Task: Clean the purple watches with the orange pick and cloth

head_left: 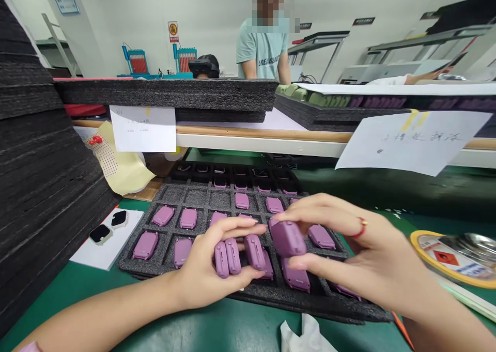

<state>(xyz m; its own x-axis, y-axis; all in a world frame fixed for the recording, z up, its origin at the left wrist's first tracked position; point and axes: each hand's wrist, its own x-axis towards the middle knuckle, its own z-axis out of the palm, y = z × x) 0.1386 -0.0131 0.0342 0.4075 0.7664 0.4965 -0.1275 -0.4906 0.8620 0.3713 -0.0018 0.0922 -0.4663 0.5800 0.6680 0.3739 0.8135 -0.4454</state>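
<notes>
My left hand (199,285) is closed around several purple watch cases (232,256), which stand on edge side by side between its thumb and fingers. Just right of them, my right hand (372,254) pinches one more purple watch case (287,238) between thumb and fingers; it is slightly blurred. Both hands are above a black foam tray (310,306) divided into compartments. More purple cases, such as the one at the front left (145,245), lie in many compartments. Some compartments in the tray's back left hold nothing. My hands hide part of the middle and right compartments.
Black foam sheets (34,161) are stacked high at the left. Two watches (101,234) lie on white paper. A shelf (248,141) with foam trays crosses behind. A yellow-rimmed round container (430,259) sits right, a white cloth (306,334) in front. A person (263,47) stands beyond.
</notes>
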